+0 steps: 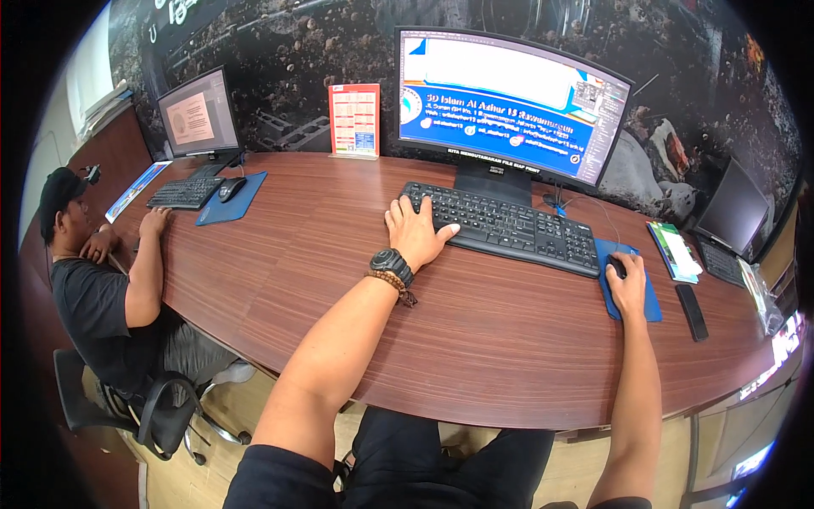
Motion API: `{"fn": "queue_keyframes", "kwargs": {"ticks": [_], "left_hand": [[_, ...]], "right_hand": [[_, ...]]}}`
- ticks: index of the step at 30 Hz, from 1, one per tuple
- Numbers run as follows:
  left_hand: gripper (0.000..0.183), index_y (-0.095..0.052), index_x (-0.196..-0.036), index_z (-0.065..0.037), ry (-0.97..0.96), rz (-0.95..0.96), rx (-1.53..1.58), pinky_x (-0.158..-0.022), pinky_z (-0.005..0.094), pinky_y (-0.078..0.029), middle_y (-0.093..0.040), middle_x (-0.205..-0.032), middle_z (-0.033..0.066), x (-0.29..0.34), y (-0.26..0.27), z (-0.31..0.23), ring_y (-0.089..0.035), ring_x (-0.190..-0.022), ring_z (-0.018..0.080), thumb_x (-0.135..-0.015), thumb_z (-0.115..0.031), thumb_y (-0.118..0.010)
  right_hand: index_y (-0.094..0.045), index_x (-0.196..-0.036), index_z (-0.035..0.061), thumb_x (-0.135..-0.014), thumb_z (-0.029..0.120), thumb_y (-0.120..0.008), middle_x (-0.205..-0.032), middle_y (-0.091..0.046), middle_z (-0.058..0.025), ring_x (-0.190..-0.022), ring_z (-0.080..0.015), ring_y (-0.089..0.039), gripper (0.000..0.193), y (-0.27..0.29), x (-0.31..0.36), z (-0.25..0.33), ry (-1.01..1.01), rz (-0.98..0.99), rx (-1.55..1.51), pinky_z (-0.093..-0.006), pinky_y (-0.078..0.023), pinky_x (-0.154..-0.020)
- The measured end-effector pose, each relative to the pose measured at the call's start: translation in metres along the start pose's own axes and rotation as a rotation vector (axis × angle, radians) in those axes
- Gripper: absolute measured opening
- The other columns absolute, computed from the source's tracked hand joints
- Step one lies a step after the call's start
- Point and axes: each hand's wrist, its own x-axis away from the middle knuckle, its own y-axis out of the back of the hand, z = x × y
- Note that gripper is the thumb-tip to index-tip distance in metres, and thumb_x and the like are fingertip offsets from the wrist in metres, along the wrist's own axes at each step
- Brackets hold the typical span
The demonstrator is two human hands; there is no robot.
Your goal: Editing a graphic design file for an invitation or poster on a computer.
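Note:
My left hand (415,232) rests on the left end of a black keyboard (517,226), its fingers spread over the keys and its thumb near the lower edge. A black watch (392,262) and a beaded bracelet (390,282) circle that wrist. Over at the right, my right hand (628,293) is wrapped round a black computer mouse (617,266), which sits on a blue mouse pad (651,303). Behind the keyboard stands a wide monitor (509,72) showing a blue and white layout with a round emblem. Part of the mouse is hidden under my fingers.
A phone (691,312), booklets (674,251) and a laptop (733,212) lie right of the mouse pad on the wooden desk (475,339). A red and white calendar (354,121) stands left of the monitor. Farther left, a co-worker (102,280) sits by another monitor (199,114) and keyboard.

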Motion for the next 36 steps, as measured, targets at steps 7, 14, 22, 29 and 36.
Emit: {"fn": "queue_keyframes", "kwargs": {"ticks": [7, 14, 22, 29, 36], "left_hand": [[0.082, -0.048, -0.142, -0.001, 0.007, 0.001, -0.012, -0.111, 0.0548, -0.026, -0.038, -0.138, 0.0329, 0.0, -0.001, 0.0, -0.033, -0.13, 0.0455, -0.086, -0.057, -0.068], [0.085, -0.045, -0.144, -0.001, 0.014, 0.022, -0.005, -0.112, 0.0577, -0.025, -0.039, -0.141, 0.0344, 0.0, 0.001, -0.001, -0.031, -0.134, 0.0471, -0.085, -0.058, -0.068], [0.083, -0.048, -0.143, -0.001, 0.002, 0.027, 0.006, -0.111, 0.0546, -0.027, -0.038, -0.138, 0.0323, 0.0, 0.003, -0.002, -0.034, -0.13, 0.0448, -0.086, -0.058, -0.067], [0.081, -0.048, -0.141, -0.001, -0.013, -0.004, -0.016, -0.109, 0.0547, -0.028, -0.041, -0.135, 0.0308, 0.001, 0.0, 0.001, -0.035, -0.128, 0.0442, -0.086, -0.057, -0.068], [0.079, -0.051, -0.139, 0.001, -0.027, 0.013, -0.053, -0.113, 0.0538, -0.025, -0.035, -0.145, 0.0331, -0.001, 0.007, -0.006, -0.031, -0.135, 0.0463, -0.088, -0.057, -0.065]], "right_hand": [[-0.07, -0.109, 0.003, -0.084, 0.018, -0.068, -0.112, -0.059, -0.0168, -0.107, -0.0346, -0.06, 0.029, 0.0, 0.0, 0.0, -0.013, 0.007, 0.004, -0.0414, -0.046, -0.096], [-0.07, -0.11, 0.002, -0.084, 0.02, -0.069, -0.114, -0.059, -0.0195, -0.109, -0.0368, -0.059, 0.031, 0.001, 0.0, 0.001, -0.016, 0.013, 0.012, -0.0426, -0.047, -0.097], [-0.071, -0.11, 0.0018, -0.083, 0.019, -0.069, -0.114, -0.059, -0.0193, -0.108, -0.0361, -0.059, 0.032, 0.002, -0.001, 0.0, -0.011, 0.017, 0.01, -0.0423, -0.047, -0.096], [-0.071, -0.109, 0.0015, -0.083, 0.019, -0.07, -0.112, -0.06, -0.0197, -0.107, -0.0361, -0.06, 0.032, 0.002, 0.001, 0.004, -0.015, 0.001, 0.021, -0.0427, -0.047, -0.096], [-0.071, -0.107, 0.0045, -0.081, 0.02, -0.07, -0.113, -0.06, -0.0196, -0.107, -0.0375, -0.059, 0.031, 0.0, -0.001, -0.002, 0.003, -0.03, 0.029, -0.0433, -0.047, -0.096]]}}
